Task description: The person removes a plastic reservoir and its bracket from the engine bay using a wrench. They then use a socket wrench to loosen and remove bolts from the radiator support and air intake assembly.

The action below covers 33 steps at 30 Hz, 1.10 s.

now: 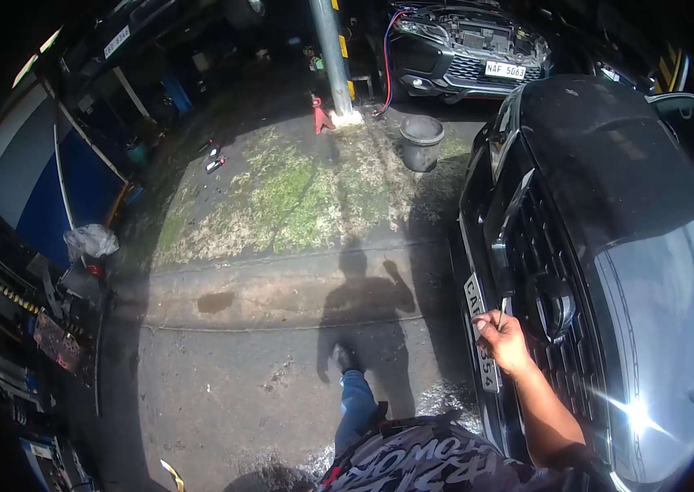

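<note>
My right hand is closed, thumb against fingers, on a small thin stick-like piece that pokes up from the grip. Its exact kind is too small to make out. Behind the hand, in this view, are the licence plate and the dark front of a black car. The car's grille lies just beyond my fingers, with its round badge to the right of them. My left hand is out of view.
A grey bucket stands on the mossy concrete ahead, near a red jack stand and a metal post. Another car is parked beyond. Shelving with tools and parts lines the left side. A few small items lie on the floor.
</note>
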Tool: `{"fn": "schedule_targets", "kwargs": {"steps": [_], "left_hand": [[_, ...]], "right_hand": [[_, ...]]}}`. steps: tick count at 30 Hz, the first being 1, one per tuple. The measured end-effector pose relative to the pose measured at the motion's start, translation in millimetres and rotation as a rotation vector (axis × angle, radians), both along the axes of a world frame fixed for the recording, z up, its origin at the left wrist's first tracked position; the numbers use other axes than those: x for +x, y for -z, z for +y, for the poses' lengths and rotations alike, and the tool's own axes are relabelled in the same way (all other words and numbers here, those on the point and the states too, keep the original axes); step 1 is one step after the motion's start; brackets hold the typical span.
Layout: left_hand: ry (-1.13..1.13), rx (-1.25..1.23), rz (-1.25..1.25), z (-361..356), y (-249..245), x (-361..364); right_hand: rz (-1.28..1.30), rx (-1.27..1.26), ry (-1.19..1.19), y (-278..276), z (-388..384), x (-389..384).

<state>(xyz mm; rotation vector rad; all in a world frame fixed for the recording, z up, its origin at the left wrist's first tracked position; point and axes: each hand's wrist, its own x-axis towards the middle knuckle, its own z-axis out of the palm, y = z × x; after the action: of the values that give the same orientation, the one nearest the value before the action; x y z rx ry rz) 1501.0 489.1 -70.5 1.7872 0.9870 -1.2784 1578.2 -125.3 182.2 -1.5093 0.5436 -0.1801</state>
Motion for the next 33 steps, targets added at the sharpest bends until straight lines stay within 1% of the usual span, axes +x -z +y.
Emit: {"fn": "schedule_targets", "kwargs": {"steps": [1, 3, 5, 6, 7, 8, 9, 10, 11, 12, 13, 14, 15, 16, 17, 18, 19, 20, 21, 22, 23, 24, 25, 26, 27, 28, 29, 30, 31, 33], "left_hand": [[0.006, 0.005, 0.004, -1.8, 7.8, 46.6], [0.013, 0.015, 0.0, -2.3, 21.2, 144.1], [-0.003, 0.027, -0.006, -0.1, 20.9, 246.3], [-0.022, 0.025, -0.012, 5.4, 19.1, 301.0], [-0.047, 0.015, -0.012, 9.8, 15.6, 355.6], [-0.001, -0.011, -0.035, 8.8, 14.4, 407.8], [0.777, 0.017, -0.245, -8.8, 21.8, 473.4], [1.506, 0.318, -0.572, -28.2, 25.2, 537.5], [1.553, 0.335, -0.671, -69.0, 9.2, 602.5], [1.599, 0.36, -0.772, -118.8, -18.7, 669.8], [1.078, 0.29, -0.835, -187.5, -83.1, 714.8], [0.919, 0.178, -1.136, -222.3, -76.9, 761.2], [0.822, 0.113, -1.119, -272.9, -96.8, 801.3], [0.725, 0.046, -1.097, -319.1, -125.9, 835.1], [0.765, 0.044, -1.097, -350.6, -151.4, 862.8], [0.813, 0.032, -1.096, -387.1, -172.3, 887.0], [0.879, -0.004, -1.099, -433.1, -174.8, 914.8], [0.863, -0.043, -1.071, -462.6, -159.3, 943.1], [0.869, -0.103, -1.04, -478.7, -139.2, 967.8], [0.868, -0.112, -1.023, -496.5, -119.6, 989.6], [0.739, -0.204, -0.938, -501.8, -73.9, 1013.5], [0.939, -0.011, -0.954, -511.1, -64.2, 1024.6], [1.193, -0.092, -1.005, -483.2, 1.0, 1043.9], [1.839, 0.036, -1.044, -476.2, 19.7, 1054.2], [1.792, 0.012, -0.776, -496.4, 15.1, 1057.1], [1.341, -0.007, -0.497, -531.1, 17.5, 1071.5], [0.962, 0.011, -0.323, -570.7, 18.2, 1087.0], [0.812, 0.011, -0.263, -610.9, 16.4, 1104.7], [0.769, -0.001, -0.244, -649.5, 13.1, 1125.4], [0.773, -0.017, -0.237, -727.2, 2.6, 1167.5]], "right_hand": [[0.028, -0.03, -0.002, 20.7, -0.6, 31.7], [0.053, 0.075, 0.06, 46.1, 7.9, 95.2], [0.16, 0.015, 0.076, 70.0, 7.8, 155.8], [0.136, 0.035, 0.105, 72.8, 8.9, 185.1], [0.149, 0.005, 0.079, 71.6, 4.9, 214.0], [0.157, 0.012, 0.081, 61.4, 1.2, 240.8], [0.133, -0.044, 0.058, 57.9, -6.5, 266.6], [0.043, -0.037, 0.126, 77.3, -15.3, 290.8], [0.026, 0.064, 0.121, 99.3, -36.3, 313.7], [0.05, 0.092, 0.167, 79.7, -44.4, 343.6], [-0.005, -0.093, 0.165, 115.1, -69.0, 367.2], [0.077, 0.01, 0.239, 86.9, -71.2, 394.9], [0.059, 0.027, 0.237, 95.7, -86.0, 418.7], [0.025, 0.025, 0.227, 118.1, -105.7, 438.8], [-0.008, 0.022, 0.22, 144.9, -127.3, 459.9], [0.052, 0.044, 0.208, 158.5, -143.8, 482.8], [0.112, 0.056, 0.223, 169.4, -165.4, 498.5], [0.236, 0.148, 0.197, 140.0, -182.9, 525.8], [0.183, 0.136, 0.241, 137.5, -204.1, 554.9], [0.268, 0.168, 0.257, 135.5, -234.3, 585.0], [0.361, 0.15, 0.235, 132.7, -271.0, 616.4], [0.273, -0.058, 0.17, 152.8, -311.4, 645.0], [0.386, -0.045, 0.167, 127.4, -347.6, 680.6], [0.328, -0.109, 0.168, 137.1, -385.8, 709.3], [0.28, -0.199, 0.151, 108.9, -421.1, 740.8], [0.269, -0.214, 0.137, 109.8, -460.4, 764.7], [0.145, -0.282, 0.132, 86.3, -493.1, 790.5], [0.182, -0.369, 0.119, 50.0, -522.5, 815.4], [0.191, -0.429, 0.12, 23.2, -550.1, 836.5], [0.222, -0.49, 0.103, -35.3, -596.7, 870.4]]}}
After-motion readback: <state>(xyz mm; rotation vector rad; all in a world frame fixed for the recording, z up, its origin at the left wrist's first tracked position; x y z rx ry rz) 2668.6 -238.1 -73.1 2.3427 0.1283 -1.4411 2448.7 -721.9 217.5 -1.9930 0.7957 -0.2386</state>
